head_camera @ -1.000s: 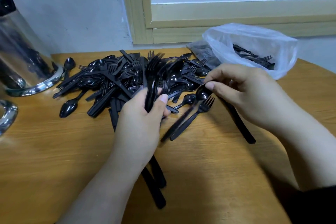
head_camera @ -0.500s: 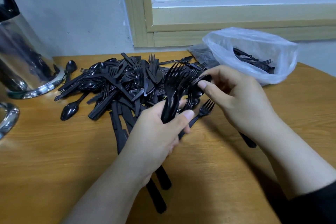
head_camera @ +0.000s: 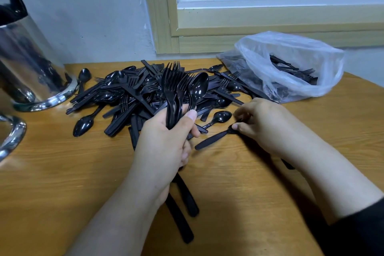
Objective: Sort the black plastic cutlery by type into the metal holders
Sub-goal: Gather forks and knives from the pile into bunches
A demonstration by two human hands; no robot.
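The right hand's fingers (head_camera: 239, 126) pinch the neck of a loose piece of cutlery (head_camera: 214, 137) lying flat on the tabletop (head_camera: 62, 172); its bowl or tines are hidden under the right hand (head_camera: 264, 124). Its long axis runs from the fingers toward 8 o'clock, handle end free. The left hand (head_camera: 166, 143) is curled round an upright bunch of forks with a spoon (head_camera: 180, 89), tines at 12 o'clock. The pile (head_camera: 128, 93) lies beyond, the metal holder (head_camera: 29, 64) far off at 9 o'clock, nearer the left hand.
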